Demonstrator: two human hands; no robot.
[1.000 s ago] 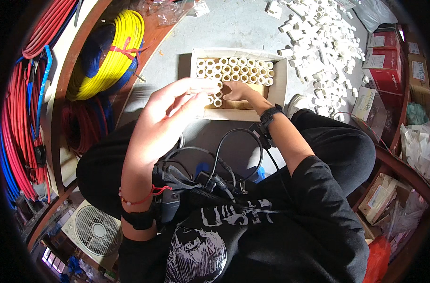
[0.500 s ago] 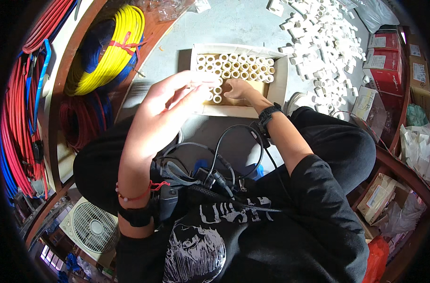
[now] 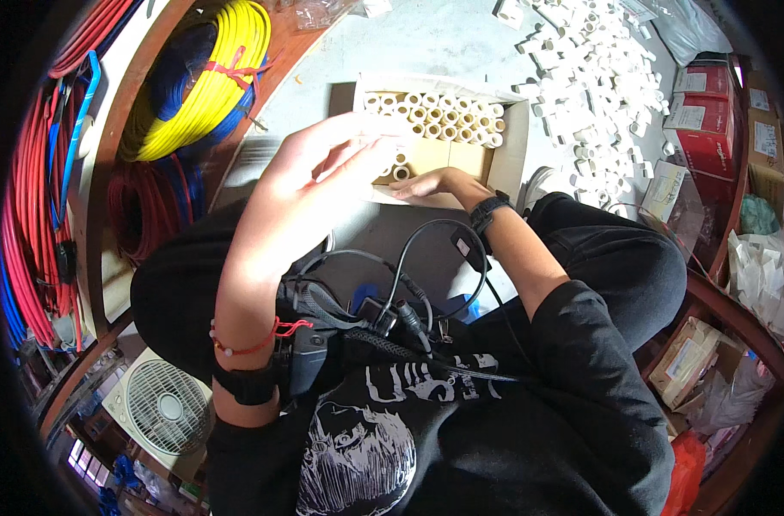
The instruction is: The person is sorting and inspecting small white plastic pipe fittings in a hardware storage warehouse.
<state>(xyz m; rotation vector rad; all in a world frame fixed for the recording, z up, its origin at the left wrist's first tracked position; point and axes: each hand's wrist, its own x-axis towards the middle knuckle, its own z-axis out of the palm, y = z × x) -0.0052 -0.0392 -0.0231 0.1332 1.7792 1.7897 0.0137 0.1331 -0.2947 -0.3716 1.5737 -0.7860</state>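
A shallow cardboard box (image 3: 516, 142) sits on the floor in front of me. Short white tube fittings (image 3: 448, 118) stand on end in rows along its far side, with a few more near its left end. My left hand (image 3: 323, 168), brightly lit, reaches over the box's left part with fingers stretched out and hides some fittings. Down by the near wall of the box, my right hand (image 3: 426, 182) lies with its fingers extended leftward, close to the lowest fitting (image 3: 401, 173). Nothing shows in its grasp.
A heap of loose white fittings (image 3: 594, 95) spreads over the floor at the right. Yellow cable (image 3: 246, 52) and red cable coils lie on shelving at the left, above a box fan (image 3: 164, 406). Red cartons (image 3: 701, 120) stand at the right; a black cable (image 3: 426, 225) loops before me.
My right hand has moved from among the fittings toward the near wall of the box, and its fingers have straightened. My left hand has stayed over the left part.
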